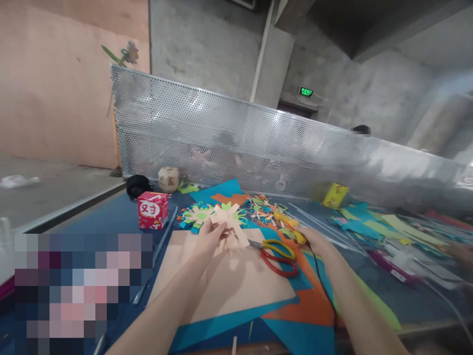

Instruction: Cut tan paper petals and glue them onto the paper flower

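My left hand (211,237) is closed on a beige paper flower (231,217) with strip petals, held above a large beige sheet (199,291). To the right, my right hand (312,240) is closed around a yellow glue gun (290,224), whose dark cord runs down past my wrist. Scissors (279,259) with one yellow and one red handle loop lie between my hands on the sheets, blades toward the flower. Beyond my left hand sits a finished-looking flower (199,215) in green, cream and blue paper.
A red box (152,211), a pale jar (169,179) and a yellow box (335,195) stand toward the back. Paper scraps (262,207) are heaped behind the glue gun. A perforated metal panel (207,123) closes off the far edge. At right lie cut strips and a purple-white device (395,266).
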The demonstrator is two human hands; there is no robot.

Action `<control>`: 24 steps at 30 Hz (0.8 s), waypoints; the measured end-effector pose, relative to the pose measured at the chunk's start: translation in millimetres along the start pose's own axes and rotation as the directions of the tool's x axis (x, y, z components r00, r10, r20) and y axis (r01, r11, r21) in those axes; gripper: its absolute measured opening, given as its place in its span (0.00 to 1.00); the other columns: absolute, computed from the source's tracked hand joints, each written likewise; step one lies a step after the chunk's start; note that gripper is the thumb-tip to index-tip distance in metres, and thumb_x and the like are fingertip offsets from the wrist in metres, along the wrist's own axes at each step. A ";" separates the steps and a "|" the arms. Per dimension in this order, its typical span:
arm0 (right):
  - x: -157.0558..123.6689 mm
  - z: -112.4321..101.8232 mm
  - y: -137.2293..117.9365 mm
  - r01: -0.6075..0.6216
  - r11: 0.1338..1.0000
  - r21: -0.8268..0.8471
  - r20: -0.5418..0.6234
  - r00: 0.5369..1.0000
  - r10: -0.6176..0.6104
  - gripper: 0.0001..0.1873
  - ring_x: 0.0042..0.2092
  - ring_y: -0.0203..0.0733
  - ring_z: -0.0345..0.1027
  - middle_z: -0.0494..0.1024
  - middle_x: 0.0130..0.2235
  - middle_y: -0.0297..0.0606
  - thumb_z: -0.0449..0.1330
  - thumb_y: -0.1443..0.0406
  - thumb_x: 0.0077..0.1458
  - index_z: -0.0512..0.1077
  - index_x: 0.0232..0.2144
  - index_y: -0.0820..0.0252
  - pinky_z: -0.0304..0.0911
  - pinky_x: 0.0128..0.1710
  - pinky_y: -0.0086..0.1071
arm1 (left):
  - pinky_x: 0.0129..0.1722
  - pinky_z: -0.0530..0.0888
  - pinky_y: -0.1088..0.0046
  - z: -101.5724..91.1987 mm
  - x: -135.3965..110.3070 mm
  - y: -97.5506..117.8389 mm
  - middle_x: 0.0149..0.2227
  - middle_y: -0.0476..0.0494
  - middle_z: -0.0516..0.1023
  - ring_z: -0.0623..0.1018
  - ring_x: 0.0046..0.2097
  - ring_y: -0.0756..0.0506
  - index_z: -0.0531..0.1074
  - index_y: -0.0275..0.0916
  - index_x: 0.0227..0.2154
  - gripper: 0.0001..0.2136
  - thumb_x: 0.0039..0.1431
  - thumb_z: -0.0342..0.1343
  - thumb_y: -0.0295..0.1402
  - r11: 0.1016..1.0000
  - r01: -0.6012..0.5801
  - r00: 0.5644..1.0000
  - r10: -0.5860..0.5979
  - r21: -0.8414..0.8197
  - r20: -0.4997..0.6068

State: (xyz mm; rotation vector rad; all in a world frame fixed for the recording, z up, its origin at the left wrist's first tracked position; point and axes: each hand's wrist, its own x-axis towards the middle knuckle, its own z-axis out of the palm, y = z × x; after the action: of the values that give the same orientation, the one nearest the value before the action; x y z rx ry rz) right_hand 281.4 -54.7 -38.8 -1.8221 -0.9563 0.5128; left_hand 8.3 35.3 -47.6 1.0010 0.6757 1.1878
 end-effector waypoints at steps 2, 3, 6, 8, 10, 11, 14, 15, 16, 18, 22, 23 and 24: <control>-2.1 -3.3 -4.6 0.023 0.988 0.150 0.032 0.999 -0.028 0.05 0.25 0.41 0.70 0.73 0.21 0.38 0.57 0.64 0.41 0.66 0.22 0.60 0.65 0.22 0.31 | 0.26 0.70 0.77 0.4 -1.9 3.1 0.23 0.47 0.74 0.76 0.27 0.49 0.65 0.36 0.26 0.13 0.38 0.61 0.34 0.999 -0.011 1.000 0.010 0.030 0.017; -2.6 -4.4 -7.8 0.035 0.975 0.218 0.047 0.998 -0.046 0.05 0.27 0.41 0.70 0.74 0.24 0.39 0.58 0.65 0.40 0.66 0.24 0.60 0.65 0.23 0.31 | 0.27 0.70 0.77 0.8 -2.7 4.4 0.24 0.46 0.75 0.76 0.27 0.49 0.65 0.36 0.27 0.13 0.39 0.61 0.34 0.999 -0.018 1.000 0.017 0.033 0.026; -2.1 -4.1 -19.4 0.095 0.922 0.376 0.055 0.991 -0.124 0.11 0.28 0.39 0.70 0.75 0.30 0.39 0.60 0.65 0.38 0.65 0.29 0.58 0.65 0.24 0.29 | 0.27 0.71 0.75 1.3 -3.8 6.4 0.24 0.45 0.76 0.77 0.27 0.48 0.65 0.36 0.29 0.13 0.40 0.61 0.33 0.999 -0.029 0.999 0.028 0.026 0.027; -2.6 0.9 -28.5 0.146 0.877 0.457 0.046 0.981 -0.188 0.13 0.26 0.36 0.67 0.75 0.32 0.37 0.60 0.61 0.40 0.65 0.31 0.57 0.62 0.21 0.27 | 0.28 0.72 0.74 0.0 -2.4 5.8 0.24 0.47 0.76 0.77 0.27 0.48 0.65 0.37 0.29 0.13 0.40 0.61 0.33 0.999 -0.041 0.999 0.041 0.014 0.004; -7.1 10.0 -37.7 0.213 0.820 0.531 0.042 0.960 -0.277 0.14 0.21 0.32 0.62 0.75 0.30 0.36 0.58 0.57 0.43 0.65 0.33 0.58 0.57 0.17 0.26 | 0.31 0.72 0.72 -2.8 0.7 4.0 0.24 0.49 0.75 0.77 0.27 0.48 0.65 0.37 0.29 0.13 0.39 0.61 0.32 0.997 -0.080 0.996 0.080 -0.013 -0.029; -11.5 15.7 -42.1 0.249 0.799 0.547 0.045 0.945 -0.325 0.15 0.20 0.31 0.60 0.74 0.27 0.35 0.58 0.57 0.44 0.66 0.33 0.58 0.55 0.16 0.26 | 0.33 0.73 0.72 -4.5 2.5 2.7 0.25 0.49 0.75 0.76 0.28 0.49 0.65 0.37 0.29 0.13 0.39 0.61 0.32 0.994 -0.105 0.994 0.104 -0.021 -0.045; -31.4 33.6 -51.9 0.343 0.825 0.450 0.123 0.891 -0.438 0.14 0.18 0.31 0.58 0.69 0.19 0.31 0.58 0.56 0.46 0.67 0.29 0.61 0.56 0.19 0.27 | 0.35 0.73 0.70 -8.1 7.0 -0.5 0.29 0.48 0.76 0.76 0.30 0.49 0.66 0.36 0.32 0.14 0.40 0.61 0.33 0.988 -0.151 0.987 0.149 -0.019 -0.068; -38.7 38.9 -53.4 0.375 0.839 0.393 0.146 0.876 -0.460 0.13 0.18 0.32 0.58 0.66 0.17 0.30 0.57 0.56 0.46 0.66 0.27 0.62 0.56 0.19 0.27 | 0.36 0.72 0.69 -8.2 7.8 -1.2 0.29 0.47 0.76 0.76 0.30 0.48 0.66 0.36 0.32 0.15 0.40 0.61 0.33 0.988 -0.151 0.986 0.150 -0.018 -0.068; -45.5 43.5 -53.9 0.397 0.863 0.312 0.202 0.860 -0.468 0.14 0.18 0.32 0.57 0.65 0.16 0.29 0.56 0.56 0.48 0.67 0.27 0.62 0.56 0.19 0.27 | 0.36 0.72 0.69 -7.7 8.3 -1.7 0.29 0.47 0.75 0.76 0.30 0.49 0.66 0.36 0.33 0.15 0.40 0.61 0.33 0.989 -0.145 0.987 0.144 -0.017 -0.072; -55.5 50.7 -51.8 0.457 0.876 0.152 0.228 0.846 -0.481 0.14 0.19 0.33 0.58 0.63 0.16 0.29 0.53 0.56 0.50 0.68 0.29 0.63 0.57 0.20 0.28 | 0.36 0.73 0.68 -5.1 8.2 -2.2 0.27 0.48 0.75 0.76 0.29 0.49 0.66 0.36 0.32 0.15 0.40 0.61 0.32 0.991 -0.132 0.989 0.131 -0.006 -0.066; -60.4 58.3 -40.9 0.562 0.817 -0.133 0.167 0.825 -0.540 0.15 0.28 0.40 0.65 0.71 0.27 0.38 0.51 0.56 0.51 0.69 0.32 0.62 0.60 0.29 0.32 | 0.33 0.73 0.70 1.1 6.4 -2.1 0.25 0.50 0.74 0.75 0.27 0.50 0.65 0.35 0.30 0.13 0.39 0.61 0.31 0.991 -0.126 0.991 0.128 0.037 -0.039; -60.1 59.2 -38.7 0.569 0.804 -0.173 0.174 0.821 -0.544 0.15 0.31 0.41 0.66 0.72 0.30 0.40 0.51 0.56 0.51 0.68 0.31 0.62 0.60 0.31 0.33 | 0.33 0.73 0.71 1.9 6.0 -2.2 0.24 0.50 0.74 0.75 0.26 0.51 0.65 0.35 0.30 0.13 0.39 0.61 0.31 0.991 -0.126 0.991 0.127 0.041 -0.027; -59.9 59.8 -37.4 0.570 0.796 -0.202 0.188 0.820 -0.540 0.14 0.33 0.42 0.66 0.72 0.31 0.41 0.50 0.57 0.51 0.68 0.31 0.62 0.60 0.33 0.33 | 0.33 0.73 0.71 2.4 5.8 -2.4 0.24 0.50 0.74 0.75 0.26 0.51 0.65 0.35 0.29 0.13 0.40 0.61 0.31 0.991 -0.127 0.992 0.128 0.041 -0.014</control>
State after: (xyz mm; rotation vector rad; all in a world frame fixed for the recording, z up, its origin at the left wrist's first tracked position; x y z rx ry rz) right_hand 189.1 -60.5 -35.2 -1.6203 -1.6354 0.1313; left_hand 12.9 40.1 -48.3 1.0818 0.6590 1.2994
